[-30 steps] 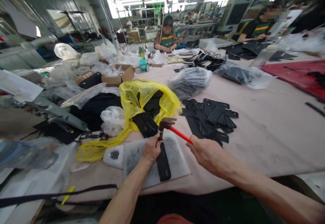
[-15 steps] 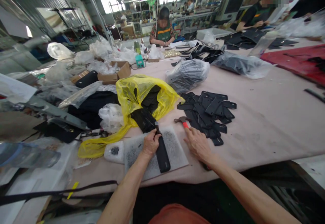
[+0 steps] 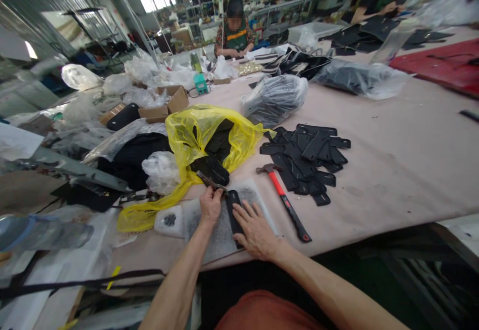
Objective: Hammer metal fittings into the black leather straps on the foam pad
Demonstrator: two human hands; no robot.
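Note:
A dark metal punch (image 3: 210,182), tilted toward the upper left, is pinched in the fingers of my left hand (image 3: 210,205). Under it lies a translucent, scuffed board (image 3: 258,197). On that board rests a flat black strip (image 3: 232,199) with a slot near its far end. My right hand (image 3: 258,232) lies on the strip with its fingers spread, covering part of it. Just to the right, a claw hammer (image 3: 281,192) with a red and black handle lies on the table, touched by neither hand.
Beyond the hammer is a heap of similar black pieces (image 3: 312,153). An open yellow plastic bag (image 3: 179,133) of black pieces stands behind the board. A small white block (image 3: 164,225) sits at left. Across the table (image 3: 396,170), a person (image 3: 235,33) works.
My right hand has let go of the hammer and moved left onto the black strip. My left hand has lifted the punch off the strip's far end and tilted it leftward.

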